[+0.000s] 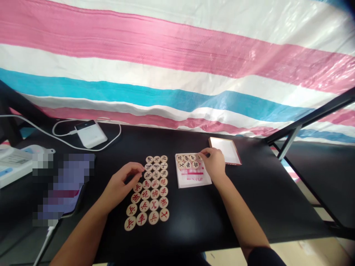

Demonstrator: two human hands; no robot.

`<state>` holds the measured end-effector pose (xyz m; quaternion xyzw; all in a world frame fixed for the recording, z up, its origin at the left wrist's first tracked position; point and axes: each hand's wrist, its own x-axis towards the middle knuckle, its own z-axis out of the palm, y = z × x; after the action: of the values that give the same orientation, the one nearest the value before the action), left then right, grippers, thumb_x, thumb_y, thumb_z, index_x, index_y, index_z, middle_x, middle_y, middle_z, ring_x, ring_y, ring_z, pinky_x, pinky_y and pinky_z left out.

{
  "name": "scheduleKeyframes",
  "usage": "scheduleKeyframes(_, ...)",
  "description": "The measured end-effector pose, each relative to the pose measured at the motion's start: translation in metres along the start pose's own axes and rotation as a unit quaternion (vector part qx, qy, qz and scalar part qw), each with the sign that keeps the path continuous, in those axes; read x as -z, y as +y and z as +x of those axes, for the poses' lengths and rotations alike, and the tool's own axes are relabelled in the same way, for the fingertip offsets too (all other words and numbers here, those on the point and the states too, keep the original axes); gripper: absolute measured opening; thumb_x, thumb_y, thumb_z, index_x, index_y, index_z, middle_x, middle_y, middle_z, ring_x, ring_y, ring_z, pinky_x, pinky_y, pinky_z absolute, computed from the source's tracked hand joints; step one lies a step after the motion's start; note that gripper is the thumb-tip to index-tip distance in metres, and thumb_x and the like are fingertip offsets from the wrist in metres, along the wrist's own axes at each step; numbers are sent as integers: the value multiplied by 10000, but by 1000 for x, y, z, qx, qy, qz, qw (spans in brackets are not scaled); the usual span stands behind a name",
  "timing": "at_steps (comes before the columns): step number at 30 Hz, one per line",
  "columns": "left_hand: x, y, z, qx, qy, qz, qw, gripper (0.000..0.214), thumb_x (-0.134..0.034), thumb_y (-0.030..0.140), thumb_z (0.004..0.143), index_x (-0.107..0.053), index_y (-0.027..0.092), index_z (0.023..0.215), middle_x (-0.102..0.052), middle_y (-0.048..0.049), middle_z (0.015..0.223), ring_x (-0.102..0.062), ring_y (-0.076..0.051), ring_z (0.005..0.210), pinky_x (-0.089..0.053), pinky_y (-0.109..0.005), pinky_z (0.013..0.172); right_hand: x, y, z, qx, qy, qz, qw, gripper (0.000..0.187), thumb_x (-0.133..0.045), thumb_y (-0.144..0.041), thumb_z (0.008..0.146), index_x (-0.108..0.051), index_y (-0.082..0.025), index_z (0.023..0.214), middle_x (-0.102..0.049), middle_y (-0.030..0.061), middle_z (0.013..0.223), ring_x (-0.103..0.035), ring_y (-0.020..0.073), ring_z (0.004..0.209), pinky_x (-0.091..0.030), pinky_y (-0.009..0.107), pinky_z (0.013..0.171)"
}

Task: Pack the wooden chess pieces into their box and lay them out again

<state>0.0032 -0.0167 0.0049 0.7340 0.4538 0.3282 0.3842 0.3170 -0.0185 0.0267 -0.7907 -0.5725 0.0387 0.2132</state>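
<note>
Fingers of the right hand (215,164) are pinched almost together on the corner disc (199,157), sitting in the far right corner of the white box (194,181). Left hand (119,186) is off to the left of the box, thumb and index curled into a loose, part-open loop right by the edge of the disc grid (154,194); can't tell if they're actually gripping one. That grid is just left of the box, and more pale discs (188,165) fill the far part inside it. What I'd worry about: the corner spot is tight, so a sloppy push there could tip that disc onto its neighbours or shove the box sideways. Also, a careless swipe of the left fingers could knock the rows crooked. The shallow lid (226,151) lies just beyond the box's far right corner.
</note>
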Motion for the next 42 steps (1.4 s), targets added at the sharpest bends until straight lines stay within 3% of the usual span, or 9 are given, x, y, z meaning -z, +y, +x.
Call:
scheduleKeyframes(5, 0, -1, -1, -4, -5, -1, 1000, 133, -505, 293, 826, -536, 193, 907, -574, -60, 982, -569, -177, 892, -494, -300, 799, 6, 4, 2, -27, -38, 24, 999, 200, -538, -358, 744, -652, -195, 720, -642, 33, 708, -559, 166, 677, -392, 271, 624)
scheduleKeyframes(12, 0, 4, -2, -9, -23, -9, 1000, 124, -489, 264, 831, -540, 190, 917, -575, -57, 989, -576, -169, 892, -497, -291, 792, 2, 2, -1, -3, -79, -4, 997, 158, -561, -300, 715, -653, -179, 755, -645, 48, 758, -563, 166, 711, -393, 270, 639)
scheduleKeyframes(20, -1, -1, -1, -5, -21, -8, 1000, 143, -491, 285, 829, -541, 191, 924, -573, -56, 995, -574, -174, 896, -492, -299, 804, -2, 3, 1, 17, -45, 32, 998, 144, -549, -264, 742, -669, -185, 751, -666, 32, 731, -523, 196, 784, -394, 292, 689)
scheduleKeyframes(25, -1, -4, -2, 0, -9, -6, 1000, 141, -495, 293, 825, -544, 195, 914, -569, -54, 989, -567, -180, 899, -486, -305, 802, -10, 5, 1, 57, -3, 3, 998, 151, -543, -178, 741, -695, -177, 737, -664, 54, 802, -480, 213, 831, -377, 304, 728)
scheduleKeyframes(29, 0, -3, -2, -1, -4, 0, 1000, 127, -491, 274, 827, -545, 198, 912, -563, -48, 981, -561, -174, 897, -480, -298, 801, -10, 2, 0, 48, -16, -26, 998, 174, -521, -192, 757, -694, -188, 740, -647, 57, 745, -479, 210, 799, -368, 298, 711)
scheduleKeyframes(32, 0, -4, -1, 5, 7, 6, 1000, 134, -482, 266, 827, -543, 201, 927, -565, -41, 973, -567, -163, 867, -483, -289, 786, -1, 0, -3, 31, -45, -27, 998, 164, -544, -266, 754, -676, -185, 809, -650, 46, 762, -504, 198, 785, -371, 285, 698)
scheduleKeyframes(38, -1, -13, 0, 18, 31, 41, 999, 132, -449, 243, 824, -546, 200, 902, -584, -26, 938, -576, -155, 830, -477, -271, 744, 10, -2, -14, -21, -195, -58, 979, 211, -590, -315, 715, -641, -167, 858, -648, 61, 816, -573, 180, 747, -386, 260, 635)
scheduleKeyframes(42, -2, -14, 1, 13, 22, 80, 996, 145, -435, 237, 825, -551, 210, 908, -588, -19, 949, -565, -160, 850, -456, -265, 736, 6, -7, -17, -14, -221, -73, 972, 195, -597, -294, 717, -629, -167, 862, -644, 81, 850, -589, 190, 802, -401, 257, 662)
